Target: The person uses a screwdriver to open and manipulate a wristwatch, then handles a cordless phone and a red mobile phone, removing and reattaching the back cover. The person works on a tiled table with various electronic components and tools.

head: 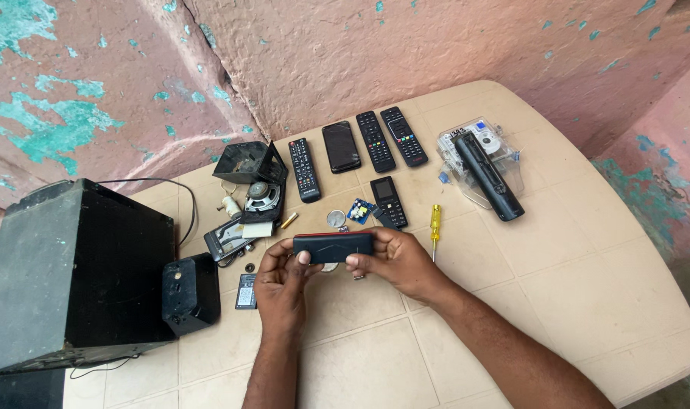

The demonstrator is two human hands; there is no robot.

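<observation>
Holding: both hands pinch a small black phone (333, 246) with a red edge, level above the table (572, 288).
Left hand (280, 280): fingers pressed on its left end.
Right hand (398, 261): thumb and fingers clamp the right end, seemingly steadying it.
Container: clear plastic case (504, 163) carries a long black remote (487, 176).
Nearby: yellow screwdriver (435, 227), opened speaker (258, 189).
</observation>
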